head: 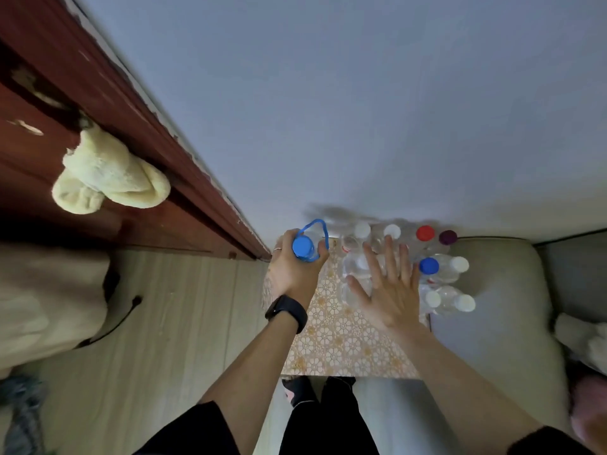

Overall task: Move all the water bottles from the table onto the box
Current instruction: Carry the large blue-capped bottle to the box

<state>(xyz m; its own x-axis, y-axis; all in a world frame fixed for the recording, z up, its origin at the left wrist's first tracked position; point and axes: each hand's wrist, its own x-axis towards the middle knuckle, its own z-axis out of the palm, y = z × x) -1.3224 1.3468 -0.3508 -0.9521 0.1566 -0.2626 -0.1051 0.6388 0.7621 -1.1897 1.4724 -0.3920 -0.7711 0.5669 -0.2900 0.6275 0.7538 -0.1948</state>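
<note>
Blue-capped bottle; floral orange tabletop.

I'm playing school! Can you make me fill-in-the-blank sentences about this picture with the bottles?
1. The left hand grips a bottle with a ____ cap.
2. The right hand is spread ____ over the bottles.
3. The watch is on the ____ wrist.

Missing words: blue; open; left

left hand grips blue-capped bottle | right hand spread (above bottles)
</note>
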